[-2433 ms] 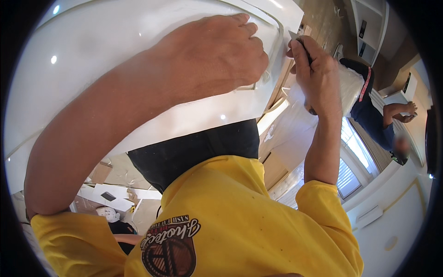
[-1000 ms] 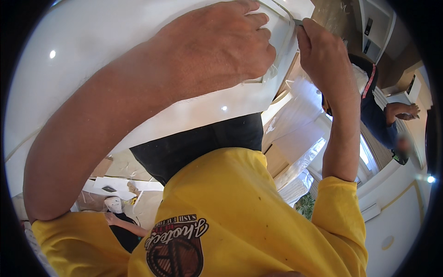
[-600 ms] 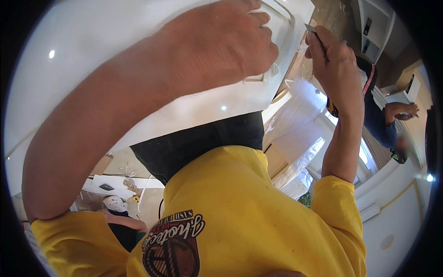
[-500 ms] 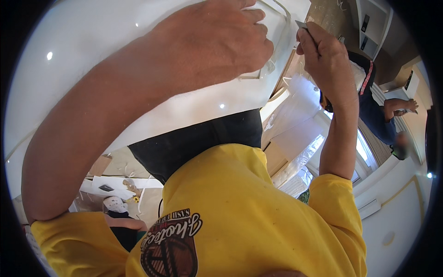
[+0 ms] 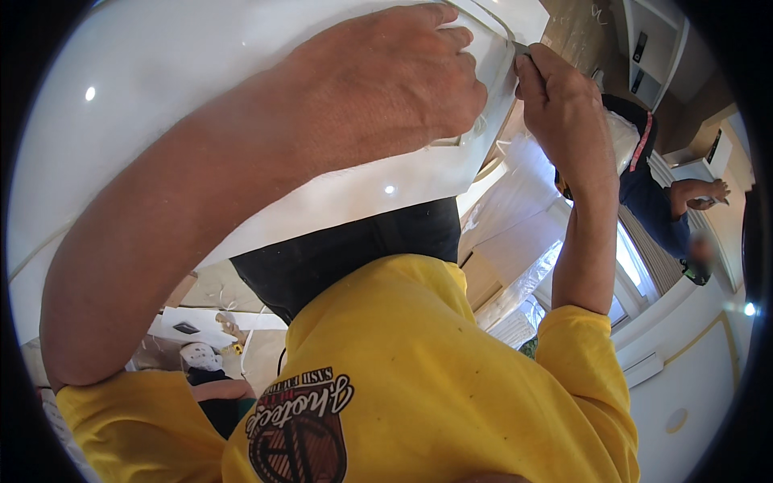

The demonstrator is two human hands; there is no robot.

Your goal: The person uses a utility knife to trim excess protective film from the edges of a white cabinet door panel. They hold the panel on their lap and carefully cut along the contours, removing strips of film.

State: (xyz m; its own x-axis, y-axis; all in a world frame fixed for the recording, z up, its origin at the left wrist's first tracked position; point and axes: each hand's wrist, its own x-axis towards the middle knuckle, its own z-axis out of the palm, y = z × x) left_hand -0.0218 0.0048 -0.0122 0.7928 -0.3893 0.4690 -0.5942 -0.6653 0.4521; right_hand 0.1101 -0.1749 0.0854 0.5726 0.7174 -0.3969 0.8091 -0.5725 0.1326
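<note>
Panel point(image 5: 161, 72), white, glossy: lies flat from nine to one o'clock, its near edge against the trousers. Shirt point(image 5: 451, 346), yellow, worn by the person, at six o'clock. Trousers point(image 5: 346, 249), black, at the centre. Left hand point(image 5: 407, 84), at twelve o'clock: laid back-up over the panel, fingers bent and slightly apart at their ends; the palm is hidden, so whether they grip anything cannot be told. Co-worker point(image 5: 648, 181), in dark blue, well apart at three o'clock. Right hand point(image 5: 568, 105), at one to two o'clock, beyond the panel's right edge: fingers clamped on the blade. Shelf point(image 5: 654, 44), white, at two o'clock. Second person, only an arm point(image 5: 221, 390) clearly visible, at seven to eight o'clock. Band point(image 5: 493, 22), pale, curving round the panel's corner at one o'clock. Blade point(image 5: 521, 48), grey, at one o'clock: tip at the band; contact cannot be told.
</note>
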